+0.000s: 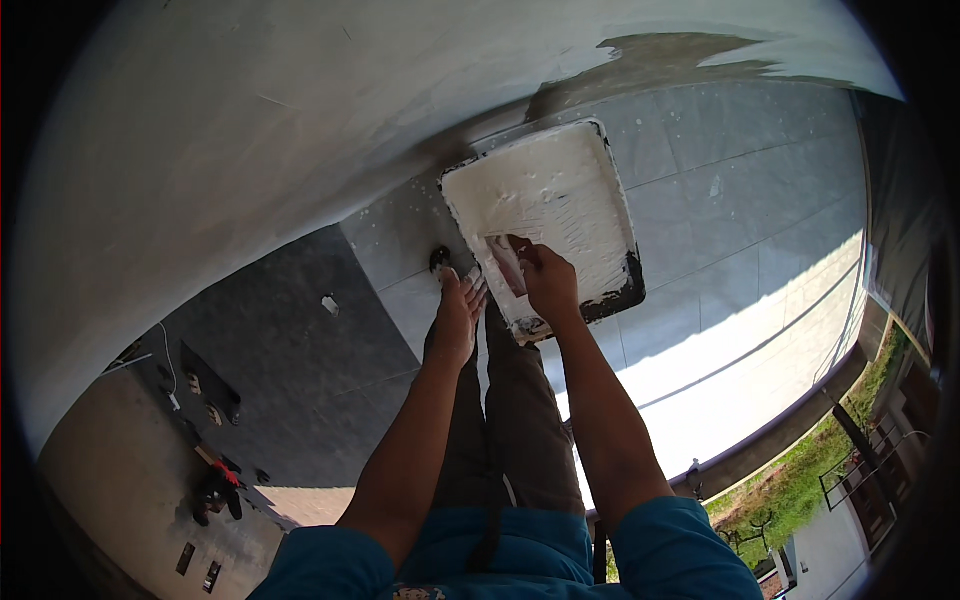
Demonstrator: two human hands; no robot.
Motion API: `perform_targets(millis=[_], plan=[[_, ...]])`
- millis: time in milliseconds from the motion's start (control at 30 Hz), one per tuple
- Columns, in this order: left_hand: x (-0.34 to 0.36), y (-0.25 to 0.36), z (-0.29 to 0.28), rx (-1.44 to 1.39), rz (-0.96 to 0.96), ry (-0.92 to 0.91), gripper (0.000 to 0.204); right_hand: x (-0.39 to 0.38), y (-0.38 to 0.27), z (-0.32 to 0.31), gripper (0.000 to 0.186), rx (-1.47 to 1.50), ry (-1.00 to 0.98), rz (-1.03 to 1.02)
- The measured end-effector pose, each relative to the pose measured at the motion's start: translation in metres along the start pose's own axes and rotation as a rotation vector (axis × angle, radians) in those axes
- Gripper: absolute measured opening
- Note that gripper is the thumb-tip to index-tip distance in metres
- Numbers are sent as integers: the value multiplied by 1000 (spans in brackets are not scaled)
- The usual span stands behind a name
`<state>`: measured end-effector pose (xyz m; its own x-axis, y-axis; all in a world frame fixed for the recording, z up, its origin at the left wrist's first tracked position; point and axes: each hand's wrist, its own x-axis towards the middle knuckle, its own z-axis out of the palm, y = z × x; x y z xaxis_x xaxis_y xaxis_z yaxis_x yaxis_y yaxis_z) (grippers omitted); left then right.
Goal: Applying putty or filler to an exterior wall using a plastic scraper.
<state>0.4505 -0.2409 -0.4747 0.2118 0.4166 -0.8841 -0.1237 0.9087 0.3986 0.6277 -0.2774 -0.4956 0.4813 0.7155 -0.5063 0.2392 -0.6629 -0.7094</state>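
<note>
A shallow black tray [632, 290] smeared with thick white paste [550, 185] lies in front of me, close to the wall. My right hand [553, 285] is closed on a flat scraper [507, 265] coated in white, held over the tray's near left corner. The fingers hide the scraper's grip, so its exact kind is hard to make out. Just left of that corner is my left hand [459, 318], its fingers stretched out and white at the tips. Nothing shows in it. Whether its fingertips touch the tray's rim, I cannot tell.
A grey wall [250, 110] curves along the far and left side, with a darker patch [640, 70] low on it. Grey floor tiles [740, 190] carry white splashes. Sandals [203, 398], a pale cable [170, 365] and a small white scrap [330, 305] lie at left. Sunlight [720, 370] crosses the right side.
</note>
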Motion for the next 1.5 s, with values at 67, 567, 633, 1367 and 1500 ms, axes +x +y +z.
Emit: perform_targets(millis=[67,567,633,1367,1500], plan=[[0,-1,1,7,0,-12,101,5,1,2,24,-51,-100,-78],[4,-3,-2,23,-1,-17,100,2,-13,15,23,-152,-4,-35],[3,-3,-2,21,4,-13,100,1,-15,16,23,32,79,-4],[7,-5,-4,60,6,-46,109,0,-13,22,24,11,115,8],[6,-3,-2,42,-8,-61,108,0,-8,25,23,-32,112,-15]])
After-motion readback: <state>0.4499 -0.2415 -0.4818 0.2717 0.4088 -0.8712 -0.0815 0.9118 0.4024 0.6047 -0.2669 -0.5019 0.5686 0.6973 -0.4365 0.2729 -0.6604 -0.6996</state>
